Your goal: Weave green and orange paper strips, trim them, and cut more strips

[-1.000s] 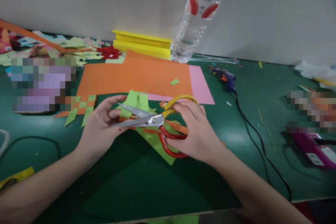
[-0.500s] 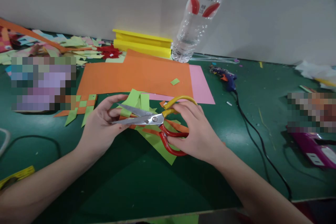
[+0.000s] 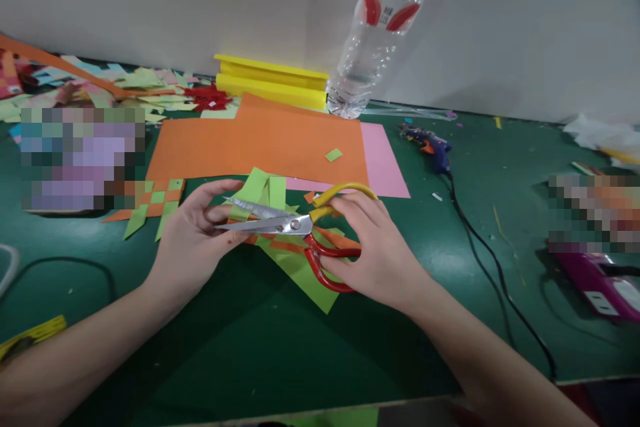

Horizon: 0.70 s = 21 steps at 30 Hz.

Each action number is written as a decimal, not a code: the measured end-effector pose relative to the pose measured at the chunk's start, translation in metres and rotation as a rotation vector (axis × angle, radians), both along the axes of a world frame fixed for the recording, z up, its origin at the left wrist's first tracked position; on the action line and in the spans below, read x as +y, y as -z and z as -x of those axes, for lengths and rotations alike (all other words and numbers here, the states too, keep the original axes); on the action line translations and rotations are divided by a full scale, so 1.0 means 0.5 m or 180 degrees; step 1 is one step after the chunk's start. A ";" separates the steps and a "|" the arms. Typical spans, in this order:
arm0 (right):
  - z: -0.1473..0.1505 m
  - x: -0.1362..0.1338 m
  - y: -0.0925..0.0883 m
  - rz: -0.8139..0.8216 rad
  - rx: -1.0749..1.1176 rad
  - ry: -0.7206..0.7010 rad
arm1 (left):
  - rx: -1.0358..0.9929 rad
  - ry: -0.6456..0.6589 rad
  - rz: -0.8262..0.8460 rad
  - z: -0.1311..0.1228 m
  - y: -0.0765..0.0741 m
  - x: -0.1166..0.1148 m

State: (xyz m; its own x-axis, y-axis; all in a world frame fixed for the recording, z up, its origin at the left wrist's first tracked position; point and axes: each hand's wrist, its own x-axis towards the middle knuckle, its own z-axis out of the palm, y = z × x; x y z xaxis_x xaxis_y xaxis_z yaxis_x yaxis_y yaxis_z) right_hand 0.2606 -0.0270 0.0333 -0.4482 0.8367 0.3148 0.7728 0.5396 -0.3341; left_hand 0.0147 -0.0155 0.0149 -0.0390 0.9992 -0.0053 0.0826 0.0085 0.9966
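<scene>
My right hand (image 3: 373,243) grips the scissors (image 3: 295,224) by their yellow and red handles. Their blades are slightly apart and point left, lying across a woven piece of green and orange paper strips (image 3: 257,187). My left hand (image 3: 197,230) pinches the left end of that paper piece between thumb and fingers, close to the blade tips. Loose green and orange strip ends hang out under the scissors. Just left of my left hand, a checkered green and orange woven paper piece (image 3: 157,197) lies on the table.
Orange paper (image 3: 260,143) and pink paper (image 3: 385,160) lie behind my hands. Farther back stand a clear plastic bottle (image 3: 370,53) and a folded yellow piece (image 3: 273,83). A corded glue gun (image 3: 435,150) lies right, near a purple power strip (image 3: 595,283). Paper scraps (image 3: 145,80) heap at back left.
Almost nothing differs. The lower scissor blade and red handle have shifted up slightly, so the blades are a little closer together. Both hands stay in place.
</scene>
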 end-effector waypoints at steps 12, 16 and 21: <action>-0.001 0.002 0.003 0.0073 0.0051 0.0068 | -0.0040 -0.0065 0.0026 0.002 0.000 0.004; -0.001 0.002 0.003 0.0158 0.0179 0.0118 | -0.0132 -0.0124 -0.0030 -0.001 -0.002 0.010; -0.002 0.005 -0.001 0.0232 0.0644 0.0165 | -0.0389 -0.0298 0.0122 -0.005 -0.004 0.010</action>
